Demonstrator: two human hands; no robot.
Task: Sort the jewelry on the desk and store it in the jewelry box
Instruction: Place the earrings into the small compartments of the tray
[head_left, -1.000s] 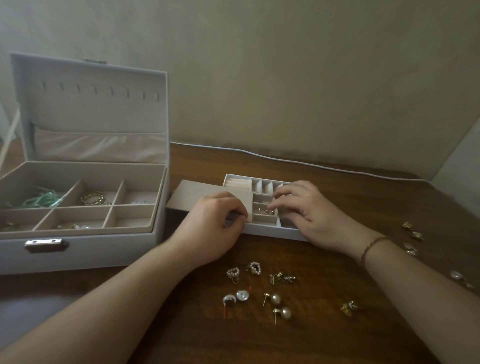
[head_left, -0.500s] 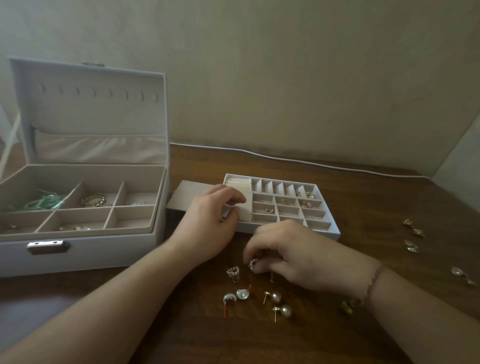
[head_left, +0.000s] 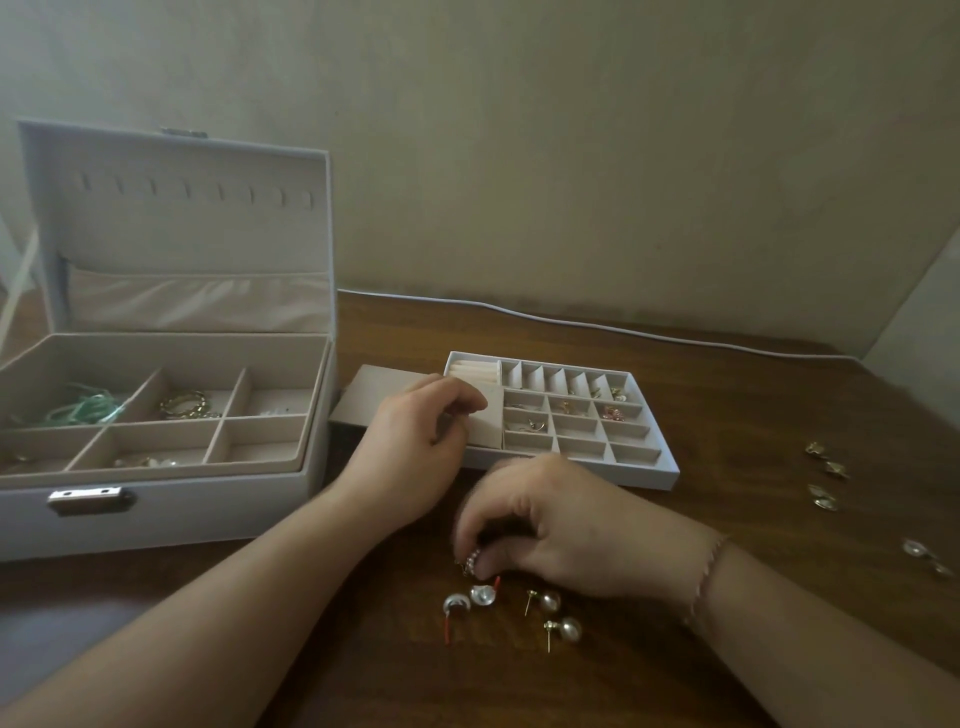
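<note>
right hand (head_left: 561, 525) dropped lower, pinching pearl earring (head_left: 471, 562) | left hand (head_left: 415, 441) curled on tray (head_left: 644, 470)

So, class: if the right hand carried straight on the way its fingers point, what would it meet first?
The right hand points down and left, pinching a beaded earring. Straight on, it would probably meet the desk first, near the silver earrings; depth is unclear.

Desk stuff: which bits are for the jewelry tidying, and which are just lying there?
For the job: jewelry box, divided tray, pearl hoop earring in the right hand, pearl studs, gold earrings.

Just there: white cable, wall.
</note>
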